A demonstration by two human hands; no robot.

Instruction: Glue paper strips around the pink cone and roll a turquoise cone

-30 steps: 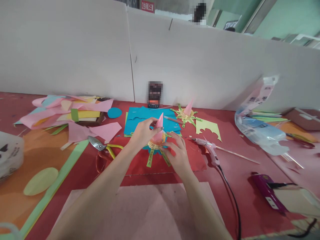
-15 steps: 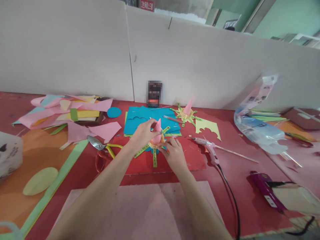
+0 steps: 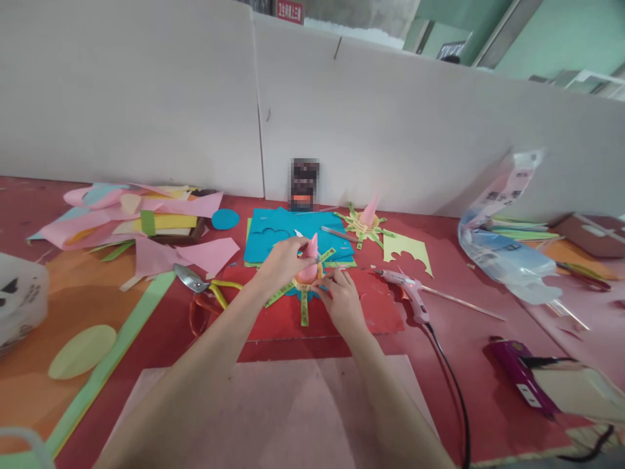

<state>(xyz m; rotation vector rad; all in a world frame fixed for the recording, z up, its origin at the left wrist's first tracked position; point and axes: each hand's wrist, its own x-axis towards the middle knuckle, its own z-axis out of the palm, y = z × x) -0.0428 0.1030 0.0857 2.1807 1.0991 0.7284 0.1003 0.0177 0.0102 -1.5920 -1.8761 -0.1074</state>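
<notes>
Left grip (image 3: 289,257) pinches pink cone (image 3: 307,273); red table (image 3: 483,417), white partition (image 3: 390,130), perhaps board.

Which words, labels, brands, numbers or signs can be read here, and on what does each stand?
"卫生间请上三楼": red sign, at the top.
Clear plastic bag: print too blurred to read.
Green strips by the pink cone: marks too small.
Phone: screen pixelated.
White bag: dark print, unreadable.

The cone (image 3: 307,273) is pink, its strips (image 3: 305,309) dark-marked green.
</notes>
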